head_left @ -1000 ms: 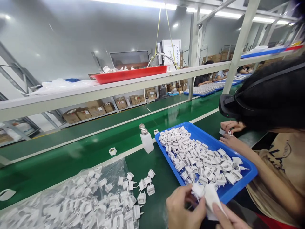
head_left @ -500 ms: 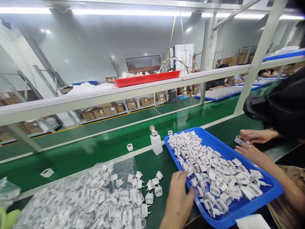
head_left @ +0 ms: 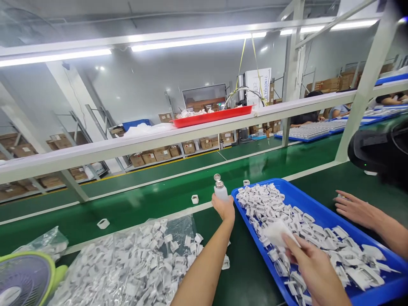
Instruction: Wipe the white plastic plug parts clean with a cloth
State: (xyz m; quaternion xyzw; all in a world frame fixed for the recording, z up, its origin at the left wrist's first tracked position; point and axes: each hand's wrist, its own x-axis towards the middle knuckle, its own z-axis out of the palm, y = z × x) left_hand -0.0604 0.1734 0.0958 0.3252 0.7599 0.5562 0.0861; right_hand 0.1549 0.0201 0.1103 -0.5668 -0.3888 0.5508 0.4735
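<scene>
My left hand reaches forward and is closed around the white pump bottle with a metal top, standing at the near edge of the green belt. My right hand hovers over the blue tray and pinches a white wipe between thumb and fingers. The tray is heaped with several white plastic plug parts. A clear plastic sheet to the left carries another pile of the same white parts.
A co-worker's hands rest beside the tray's far right rim; their dark headset shows at the right edge. Loose white parts lie on the green belt. A green fan sits bottom left. A red tray stands on the overhead shelf.
My left hand went from the tray's left edge forward to the pump bottle and closed on it. My right hand has come into view over the tray, holding the wipe. The view swung left and up.
</scene>
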